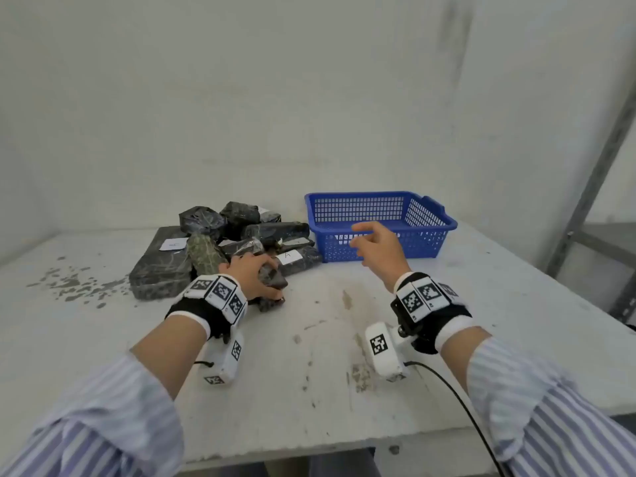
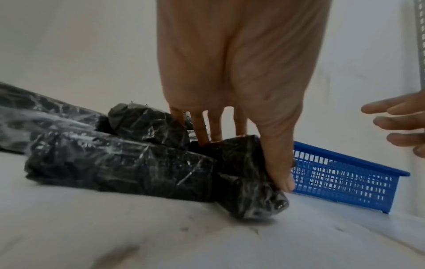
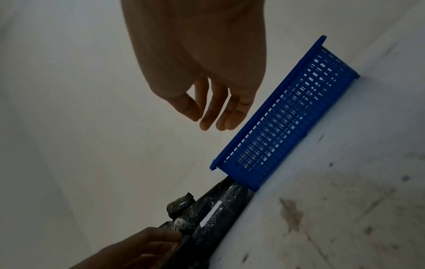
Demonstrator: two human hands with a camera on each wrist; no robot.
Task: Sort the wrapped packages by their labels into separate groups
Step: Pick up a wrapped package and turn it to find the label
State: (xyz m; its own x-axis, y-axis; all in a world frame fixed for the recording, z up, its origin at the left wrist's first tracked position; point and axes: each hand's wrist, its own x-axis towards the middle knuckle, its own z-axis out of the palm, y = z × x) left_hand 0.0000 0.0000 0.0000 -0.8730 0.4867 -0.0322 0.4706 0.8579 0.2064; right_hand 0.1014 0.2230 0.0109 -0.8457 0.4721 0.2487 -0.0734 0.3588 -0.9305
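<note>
A heap of black wrapped packages (image 1: pixel 247 232) lies at the back of the white table (image 1: pixel 327 356), some with white labels (image 1: pixel 288 257). My left hand (image 1: pixel 256 273) grips a small black package (image 1: pixel 273 280) at the heap's front edge; in the left wrist view the thumb (image 2: pixel 279 171) and fingers curl round that package (image 2: pixel 248 174). My right hand (image 1: pixel 373 241) hovers in the air before the blue basket (image 1: pixel 413 242), fingers relaxed and holding nothing (image 3: pixel 218 109). The held package's label is hidden.
A large flat black package (image 1: pixel 160 270) with a label lies at the heap's left. The blue basket's (image 3: pixel 285 120) inside looks bare. Grey stains mark the table at the left. A metal shelf frame (image 1: pixel 592 187) stands at the right, and a black cable (image 1: pixel 461 404) trails from my right wrist.
</note>
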